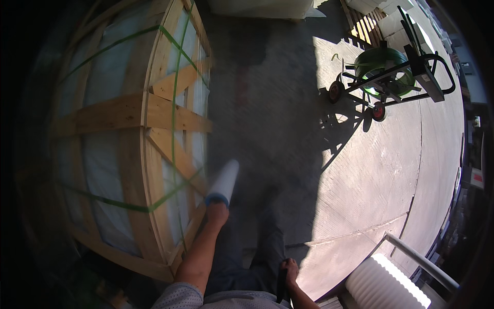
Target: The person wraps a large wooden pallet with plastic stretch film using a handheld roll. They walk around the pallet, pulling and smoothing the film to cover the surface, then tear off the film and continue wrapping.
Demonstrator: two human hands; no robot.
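Note:
My left hand (217, 212) is closed round the blue end of a roll of stretch film (225, 180). The white roll points forward and slightly right, in front of my legs. Right beside it on the left rises a tall wooden crate (108, 121), bound with green straps (176, 92) over whitish wrapped contents. My right hand (290, 269) is held low at my right thigh with its fingers curled in. A narrow dark thing (281, 282) shows against that hand; what it is I cannot make out.
A black wheeled strapping cart (419, 77) carrying a coil of green strap (378, 64) stands at the far right on sunlit concrete (370, 175). Something white and ribbed (388, 283) lies near right beside a pale pole (422, 260). A white-wrapped load (262, 7) sits at the far end.

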